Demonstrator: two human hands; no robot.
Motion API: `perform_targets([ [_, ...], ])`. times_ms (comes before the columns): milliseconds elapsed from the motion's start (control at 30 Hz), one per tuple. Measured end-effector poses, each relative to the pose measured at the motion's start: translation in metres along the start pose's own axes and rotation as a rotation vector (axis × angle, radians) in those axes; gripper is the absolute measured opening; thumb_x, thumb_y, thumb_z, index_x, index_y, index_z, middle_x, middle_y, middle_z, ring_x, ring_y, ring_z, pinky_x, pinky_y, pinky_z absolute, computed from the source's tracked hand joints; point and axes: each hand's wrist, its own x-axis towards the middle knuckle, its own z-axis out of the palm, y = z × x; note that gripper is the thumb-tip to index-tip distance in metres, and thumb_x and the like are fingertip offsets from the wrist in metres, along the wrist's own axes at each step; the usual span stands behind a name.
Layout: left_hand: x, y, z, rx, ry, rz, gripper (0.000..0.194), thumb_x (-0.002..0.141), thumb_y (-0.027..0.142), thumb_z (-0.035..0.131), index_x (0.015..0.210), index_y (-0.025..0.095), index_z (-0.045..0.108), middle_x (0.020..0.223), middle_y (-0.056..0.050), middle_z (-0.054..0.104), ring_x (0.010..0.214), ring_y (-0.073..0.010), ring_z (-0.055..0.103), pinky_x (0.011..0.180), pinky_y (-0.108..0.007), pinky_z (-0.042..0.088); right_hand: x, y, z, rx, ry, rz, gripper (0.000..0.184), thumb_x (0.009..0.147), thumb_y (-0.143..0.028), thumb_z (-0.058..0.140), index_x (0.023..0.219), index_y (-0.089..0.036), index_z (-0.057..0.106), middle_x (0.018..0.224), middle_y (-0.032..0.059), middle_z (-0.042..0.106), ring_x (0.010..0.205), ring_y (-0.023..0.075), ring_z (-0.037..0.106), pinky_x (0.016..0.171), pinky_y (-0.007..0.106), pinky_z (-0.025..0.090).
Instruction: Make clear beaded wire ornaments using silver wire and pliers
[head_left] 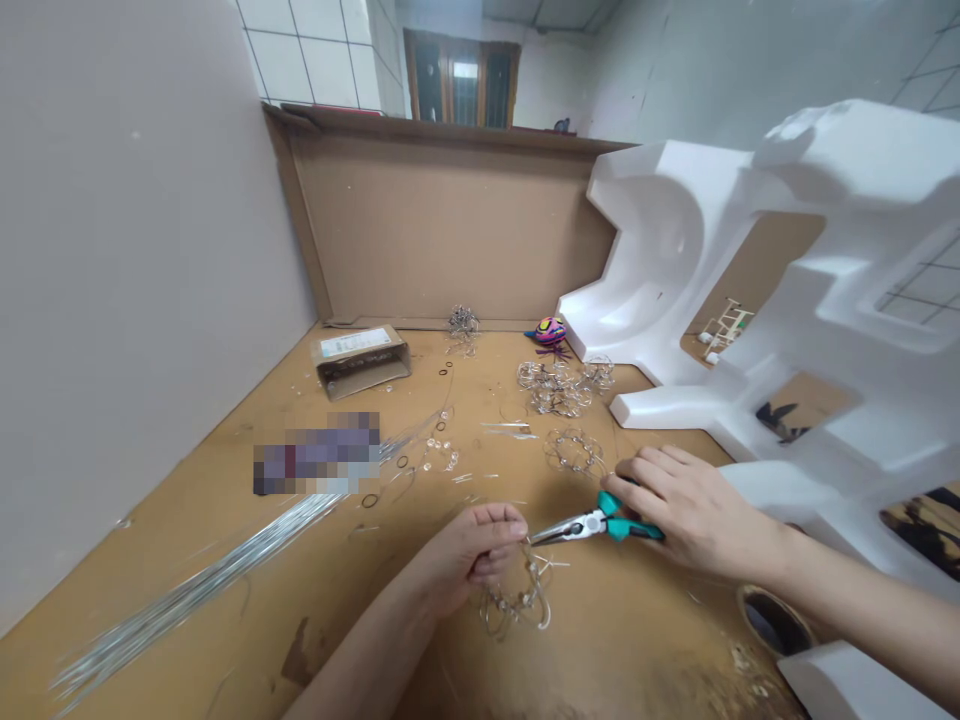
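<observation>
Between thumb and fingers, my left hand (484, 545) pinches a looped wire ring (517, 605) with small clear beads along it. My right hand (679, 505) is wrapped round the teal handles of needle-nose pliers (589, 525). The pliers' tips point left and meet the wire close to my left fingertips; whether the jaws grip it I cannot tell. Just beyond the pliers lies another beaded wire ring (574, 452). Farther back sits a heap of similar wire rings (559, 388).
A bundle of straight wires (247, 560) lies at the left, near a partly blurred purple object (319, 452). A small open cardboard box (364, 360) stands behind. Clear beads (442, 455) are scattered mid-table. White foam packing (690, 260) borders the right; a cardboard panel (450, 230) closes the back.
</observation>
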Motion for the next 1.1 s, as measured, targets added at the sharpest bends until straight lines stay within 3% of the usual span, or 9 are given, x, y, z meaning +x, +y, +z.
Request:
perform_targets([
  [567, -0.002, -0.002, 0.0, -0.001, -0.007, -0.011, 0.02, 0.073, 0.026, 0.065, 0.071, 0.014, 0.049, 0.05, 0.009, 0.027, 0.041, -0.0015, 0.015, 0.04, -0.018, 0.007, 0.0, -0.001, -0.001, -0.024, -0.034, -0.023, 0.024, 0.083, -0.01, 0.04, 0.102, -0.015, 0.053, 0.08, 0.008, 0.055, 0.072, 0.0179, 0.047, 0.063, 0.031, 0.033],
  [800, -0.001, -0.001, -0.001, 0.053, -0.002, -0.017, 0.022, 0.07, 0.027, 0.067, 0.07, 0.014, 0.051, 0.048, 0.01, 0.028, 0.041, -0.0021, 0.015, 0.041, -0.019, 0.008, -0.001, 0.0, -0.003, 0.028, -0.076, -0.028, 0.024, 0.083, -0.014, 0.041, 0.104, -0.017, 0.053, 0.079, 0.0064, 0.056, 0.068, 0.0168, 0.047, 0.061, 0.029, 0.032],
  [900, 0.0, -0.001, 0.003, 0.175, 0.083, 0.015, 0.025, 0.067, 0.032, 0.069, 0.068, 0.014, 0.052, 0.048, 0.009, 0.032, 0.041, -0.0022, 0.018, 0.041, -0.019, 0.011, 0.002, -0.003, -0.012, 0.157, -0.176, 0.037, 0.018, 0.079, -0.015, 0.046, 0.094, -0.019, 0.055, 0.078, 0.0048, 0.056, 0.067, 0.016, 0.049, 0.058, 0.027, 0.032],
  [1000, 0.003, -0.004, 0.011, 0.393, 0.196, 0.138, 0.029, 0.064, 0.037, 0.071, 0.064, 0.013, 0.055, 0.051, 0.006, 0.041, 0.044, -0.0033, 0.029, 0.043, -0.018, 0.019, 0.004, -0.005, -0.023, 0.373, -0.36, 0.18, 0.013, 0.064, -0.013, 0.052, 0.075, -0.021, 0.053, 0.07, 0.0, 0.055, 0.058, 0.0129, 0.047, 0.051, 0.024, 0.03],
  [1100, 0.005, -0.009, 0.015, 0.515, 0.199, 0.195, 0.033, 0.062, 0.042, 0.071, 0.061, 0.013, 0.055, 0.052, 0.004, 0.047, 0.045, -0.0052, 0.038, 0.045, -0.018, 0.028, 0.004, -0.002, -0.031, 0.608, -0.565, 0.282, 0.015, 0.054, -0.008, 0.05, 0.062, -0.02, 0.046, 0.053, -0.0048, 0.044, 0.046, 0.0089, 0.037, 0.042, 0.021, 0.024],
])
